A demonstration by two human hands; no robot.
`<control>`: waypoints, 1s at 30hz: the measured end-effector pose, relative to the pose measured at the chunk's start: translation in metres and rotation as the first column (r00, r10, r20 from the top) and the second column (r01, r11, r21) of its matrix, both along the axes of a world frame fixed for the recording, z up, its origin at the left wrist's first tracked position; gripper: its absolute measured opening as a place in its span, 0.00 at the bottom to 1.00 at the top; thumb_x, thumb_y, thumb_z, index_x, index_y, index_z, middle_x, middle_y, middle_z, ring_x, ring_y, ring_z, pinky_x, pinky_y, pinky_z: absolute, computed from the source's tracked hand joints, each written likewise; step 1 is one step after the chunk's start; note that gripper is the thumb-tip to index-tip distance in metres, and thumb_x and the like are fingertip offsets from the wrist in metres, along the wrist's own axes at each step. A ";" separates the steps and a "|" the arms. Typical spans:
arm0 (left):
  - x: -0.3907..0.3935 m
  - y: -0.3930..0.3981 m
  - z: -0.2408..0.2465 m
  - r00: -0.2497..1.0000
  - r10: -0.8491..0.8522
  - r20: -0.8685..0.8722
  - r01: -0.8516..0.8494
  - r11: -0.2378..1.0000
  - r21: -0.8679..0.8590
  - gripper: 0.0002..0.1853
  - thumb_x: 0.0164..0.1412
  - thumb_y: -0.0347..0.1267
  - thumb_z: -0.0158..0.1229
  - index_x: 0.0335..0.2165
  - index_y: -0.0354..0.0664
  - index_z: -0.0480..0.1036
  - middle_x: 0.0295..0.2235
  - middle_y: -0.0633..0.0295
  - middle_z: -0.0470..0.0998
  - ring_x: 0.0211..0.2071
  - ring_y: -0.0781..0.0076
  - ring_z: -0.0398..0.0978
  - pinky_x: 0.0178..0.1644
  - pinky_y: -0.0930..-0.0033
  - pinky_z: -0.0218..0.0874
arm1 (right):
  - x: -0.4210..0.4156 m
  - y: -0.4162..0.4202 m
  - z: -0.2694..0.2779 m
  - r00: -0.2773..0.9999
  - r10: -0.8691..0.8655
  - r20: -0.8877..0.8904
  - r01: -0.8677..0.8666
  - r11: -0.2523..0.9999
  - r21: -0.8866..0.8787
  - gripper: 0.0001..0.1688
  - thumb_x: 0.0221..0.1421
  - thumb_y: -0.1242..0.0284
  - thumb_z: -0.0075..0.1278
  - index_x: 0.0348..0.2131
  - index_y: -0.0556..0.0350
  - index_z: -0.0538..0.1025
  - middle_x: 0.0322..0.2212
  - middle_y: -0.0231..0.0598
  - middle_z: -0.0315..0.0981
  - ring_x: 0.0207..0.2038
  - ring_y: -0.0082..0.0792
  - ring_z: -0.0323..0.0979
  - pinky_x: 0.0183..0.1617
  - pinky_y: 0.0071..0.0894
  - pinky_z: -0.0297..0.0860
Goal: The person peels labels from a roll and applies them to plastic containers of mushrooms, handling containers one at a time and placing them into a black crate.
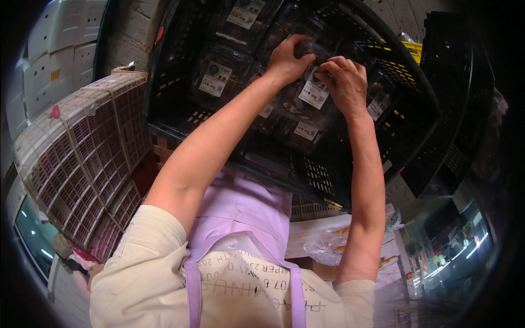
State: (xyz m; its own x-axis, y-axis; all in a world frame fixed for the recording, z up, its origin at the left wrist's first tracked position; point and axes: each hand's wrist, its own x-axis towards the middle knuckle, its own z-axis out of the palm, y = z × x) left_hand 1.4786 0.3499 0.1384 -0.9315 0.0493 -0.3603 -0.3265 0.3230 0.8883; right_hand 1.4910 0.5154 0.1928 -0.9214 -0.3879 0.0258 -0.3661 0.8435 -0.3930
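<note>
My left hand (289, 59) curls its fingers over the far edge of a clear plastic box (313, 92), with the thumb on the near side. On the same box, my right hand (346, 84) grips the upper right corner. The box has dark contents and a white printed label, and it sits tilted above others inside a black plastic crate (254, 153). More labelled clear boxes lie around it: one to the left (215, 78), one at the upper left (244, 18) and one to the right (377, 98). What the boxes contain is too dark to name.
White plastic mesh crates (82, 151), bound with cord, are stacked at the left. White foam boxes (61, 53) stand behind them. More black crates (447, 110) rise at the right. Clear plastic wrapping (326, 248) lies on white boxes at the lower right.
</note>
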 end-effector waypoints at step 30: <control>0.002 0.001 0.003 1.000 0.019 0.000 -0.019 0.999 -0.036 0.24 0.47 0.33 0.61 0.46 0.47 0.68 0.40 0.55 0.73 0.38 0.64 0.74 0.41 0.68 0.65 | -0.011 -0.001 0.002 0.938 0.216 -0.272 -0.201 0.976 0.081 0.09 0.38 0.74 0.55 0.26 0.42 0.77 0.25 0.22 0.74 0.28 0.25 0.71 0.40 0.24 0.64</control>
State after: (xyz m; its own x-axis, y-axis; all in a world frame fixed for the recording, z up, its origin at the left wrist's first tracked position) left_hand 1.4804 0.3511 0.1412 -0.9320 0.0181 -0.3621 -0.3335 0.3486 0.8759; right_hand 1.4802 0.5143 0.1944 -0.7786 -0.5782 0.2438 -0.6243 0.7528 -0.2087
